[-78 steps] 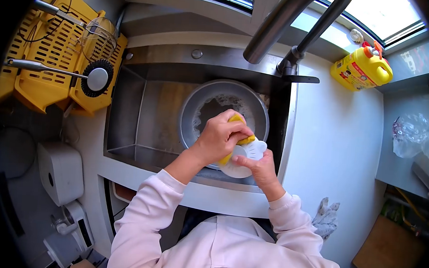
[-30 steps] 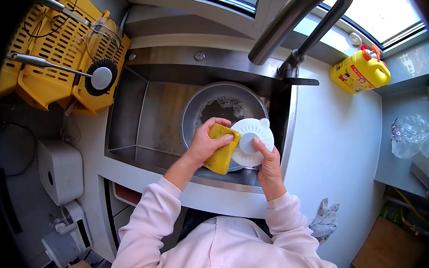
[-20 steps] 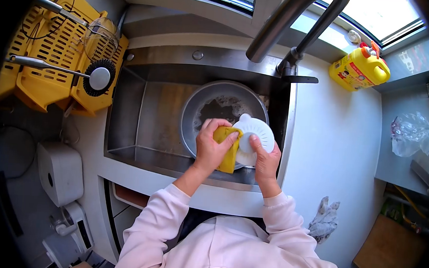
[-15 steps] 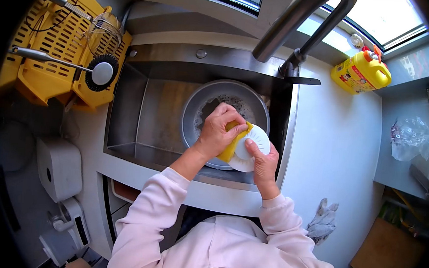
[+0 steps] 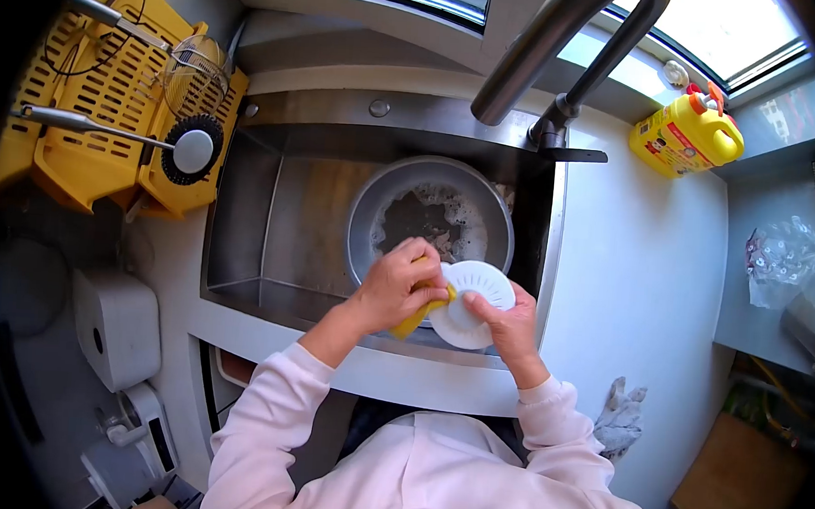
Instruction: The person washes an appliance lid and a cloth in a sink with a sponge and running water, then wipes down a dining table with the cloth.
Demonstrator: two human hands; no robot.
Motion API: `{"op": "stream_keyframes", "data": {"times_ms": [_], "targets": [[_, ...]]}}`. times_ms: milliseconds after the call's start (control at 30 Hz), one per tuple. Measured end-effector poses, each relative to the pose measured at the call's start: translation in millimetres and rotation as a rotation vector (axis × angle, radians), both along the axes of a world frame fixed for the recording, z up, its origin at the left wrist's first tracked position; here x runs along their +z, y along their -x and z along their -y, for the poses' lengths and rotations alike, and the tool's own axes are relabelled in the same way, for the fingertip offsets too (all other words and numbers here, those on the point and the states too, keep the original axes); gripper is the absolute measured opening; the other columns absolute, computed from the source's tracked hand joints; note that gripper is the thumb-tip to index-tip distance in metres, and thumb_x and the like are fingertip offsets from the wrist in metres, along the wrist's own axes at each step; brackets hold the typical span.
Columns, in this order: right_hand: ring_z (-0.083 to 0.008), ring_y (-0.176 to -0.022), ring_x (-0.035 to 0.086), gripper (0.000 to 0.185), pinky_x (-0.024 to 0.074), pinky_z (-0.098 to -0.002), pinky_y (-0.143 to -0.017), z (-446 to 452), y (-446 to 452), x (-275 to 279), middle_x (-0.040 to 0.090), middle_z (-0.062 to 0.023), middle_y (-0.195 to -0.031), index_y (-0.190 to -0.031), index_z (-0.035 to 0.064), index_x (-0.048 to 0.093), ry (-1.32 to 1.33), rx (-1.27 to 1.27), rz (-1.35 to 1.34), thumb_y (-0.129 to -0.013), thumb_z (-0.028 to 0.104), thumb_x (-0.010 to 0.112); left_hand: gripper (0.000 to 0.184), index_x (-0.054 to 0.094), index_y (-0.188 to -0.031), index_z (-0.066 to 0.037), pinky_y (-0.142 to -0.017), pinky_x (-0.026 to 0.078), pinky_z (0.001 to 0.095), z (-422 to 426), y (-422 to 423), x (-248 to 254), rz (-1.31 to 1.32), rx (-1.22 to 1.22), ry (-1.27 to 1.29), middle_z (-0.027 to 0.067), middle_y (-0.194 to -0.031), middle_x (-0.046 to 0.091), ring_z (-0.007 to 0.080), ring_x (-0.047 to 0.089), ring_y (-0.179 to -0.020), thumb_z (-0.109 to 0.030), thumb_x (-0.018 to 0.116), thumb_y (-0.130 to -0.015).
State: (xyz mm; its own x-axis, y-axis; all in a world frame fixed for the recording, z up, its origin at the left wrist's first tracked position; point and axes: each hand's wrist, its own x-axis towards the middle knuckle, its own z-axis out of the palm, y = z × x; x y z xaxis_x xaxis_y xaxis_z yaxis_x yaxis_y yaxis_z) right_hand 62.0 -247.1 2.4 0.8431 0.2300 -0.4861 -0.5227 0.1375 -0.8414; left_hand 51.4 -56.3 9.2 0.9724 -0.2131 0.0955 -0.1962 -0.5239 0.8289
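My right hand [image 5: 508, 326] grips a white round disc [image 5: 480, 282] with radial slots, thumb on its face and fingers behind. Bunched in my left hand [image 5: 398, 282] is a yellow cloth [image 5: 413, 324], pressed to the disc's left edge. Both hands are over the near rim of a grey round basin [image 5: 366, 196]. Soapy water [image 5: 419, 220] with white foam lies in the basin, which stands in a steel sink [image 5: 307, 220]. Most of the cloth is hidden by my fingers.
Above the sink hangs a dark faucet [image 5: 517, 70]. A yellow jug [image 5: 685, 136] stands at the back right, and grey gloves [image 5: 619, 419] lie on the right counter [image 5: 624, 296]. On the left, a yellow rack [image 5: 95, 95] holds a round brush [image 5: 193, 151] and a wire strainer [image 5: 199, 69].
Both hands have come nearer my body, bringing the disc and cloth towards the basin's near edge. The cloth has slid towards the disc's left side, and more of the water shows.
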Motion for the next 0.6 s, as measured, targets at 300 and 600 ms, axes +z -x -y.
{"op": "stream_keyframes", "data": {"times_ms": [300,600], "targets": [[-0.0157,-0.078,0.064,0.044,0.0512,-0.0267,-0.074,-1,-13,-4,0.065,-0.0084,-0.089,-0.098,-0.0005,0.063,0.053,0.358,-0.101,-0.064,0.02,0.081,0.013,0.056,-0.086,-0.004,-0.07,0.047,0.0277,-8,-13,-15,-0.359,-0.078,0.213,0.0067,-0.083,0.061,0.017,0.058,-0.077,-0.011,0.065,-0.08],[-0.0142,-0.087,0.06,0.049,0.0489,-0.0276,-0.081,-19,12,-15,0.063,-0.0054,-0.097,-0.108,0.0034,0.056,-0.151,-0.106,-0.08,-0.064,0.002,0.078,0.014,0.058,-0.083,-0.006,-0.069,0.047,0.0263,21,8,-36,-0.191,0.584,0.472,0.0029,-0.084,0.06,0.0133,0.057,-0.076,-0.015,0.069,-0.079]]}}
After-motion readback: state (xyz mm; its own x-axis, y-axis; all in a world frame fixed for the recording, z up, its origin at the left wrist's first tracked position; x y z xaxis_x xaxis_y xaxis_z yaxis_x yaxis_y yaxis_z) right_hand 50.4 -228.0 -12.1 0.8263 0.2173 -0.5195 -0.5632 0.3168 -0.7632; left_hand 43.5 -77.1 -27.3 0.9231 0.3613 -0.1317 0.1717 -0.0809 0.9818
